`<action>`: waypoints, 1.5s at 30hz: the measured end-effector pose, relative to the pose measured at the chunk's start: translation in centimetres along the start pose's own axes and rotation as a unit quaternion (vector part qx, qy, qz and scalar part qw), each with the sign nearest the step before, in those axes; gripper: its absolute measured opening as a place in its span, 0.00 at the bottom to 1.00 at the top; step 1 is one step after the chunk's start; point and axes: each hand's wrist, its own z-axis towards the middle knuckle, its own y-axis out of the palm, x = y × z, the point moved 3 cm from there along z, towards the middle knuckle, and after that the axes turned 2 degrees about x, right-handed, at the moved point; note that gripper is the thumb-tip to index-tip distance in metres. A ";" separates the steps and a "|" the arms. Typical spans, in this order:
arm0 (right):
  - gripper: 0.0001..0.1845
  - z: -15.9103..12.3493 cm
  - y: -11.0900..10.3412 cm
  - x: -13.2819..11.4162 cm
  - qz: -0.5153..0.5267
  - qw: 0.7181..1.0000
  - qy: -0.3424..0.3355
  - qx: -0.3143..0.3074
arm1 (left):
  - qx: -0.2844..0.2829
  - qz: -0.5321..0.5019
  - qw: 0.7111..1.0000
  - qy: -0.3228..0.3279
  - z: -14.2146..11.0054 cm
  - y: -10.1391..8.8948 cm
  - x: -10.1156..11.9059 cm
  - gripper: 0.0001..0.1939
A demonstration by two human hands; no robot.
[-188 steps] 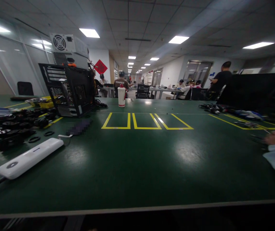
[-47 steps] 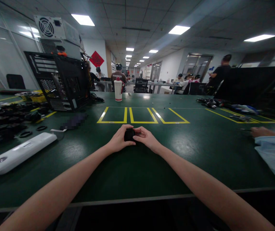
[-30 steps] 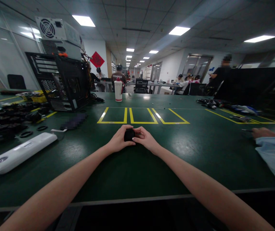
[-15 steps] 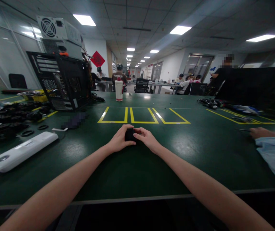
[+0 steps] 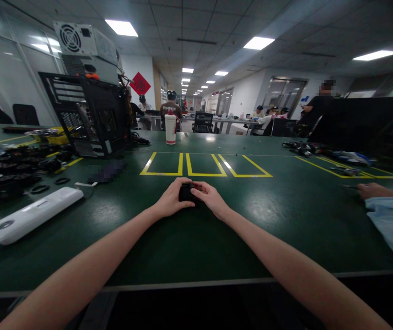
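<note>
Between my two hands is a small black object (image 5: 185,193), low over the green table or resting on it; I cannot make out its kind. My left hand (image 5: 171,200) curls around its left side, thumb along the near edge and fingers at the back. From the right, my right hand (image 5: 210,198) grips it with thumb and fingers, which hide part of it. Just beyond my hands, yellow tape (image 5: 206,174) marks several boxes on the table.
A white power strip (image 5: 34,214) lies at left, near black rings (image 5: 40,189) and a heap of black parts. Behind stands an open computer case (image 5: 91,114) with power supplies on top. A white cup (image 5: 170,129) stands farther back. At right, a co-worker's hand (image 5: 384,189) rests near cables.
My hands and the black object hold almost the same place. At the far left edge, a person's arm has come into view.
</note>
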 end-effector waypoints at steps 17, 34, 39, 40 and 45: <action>0.14 -0.2 0.3 -0.3 0.007 1.000 -0.027 0.002 | 0.006 -0.005 1.000 -0.005 0.0 0.1 -0.1 0.32; 0.12 -0.5 0.4 -0.6 0.002 0.999 -0.036 -0.002 | 0.010 -0.021 1.000 -0.010 -0.1 0.0 -0.2 0.32; 0.16 -0.2 0.2 -0.3 -0.026 1.000 -0.010 -0.005 | 0.004 -0.014 1.000 -0.008 -0.1 0.1 -0.1 0.31; 0.15 -0.2 0.3 -0.2 -0.021 1.000 -0.009 -0.014 | 0.005 -0.013 1.000 -0.006 -0.1 0.1 -0.1 0.32; 0.17 -0.6 0.5 -0.5 0.050 0.998 -0.027 -0.042 | 0.017 -0.016 1.000 0.004 0.0 0.2 -0.4 0.32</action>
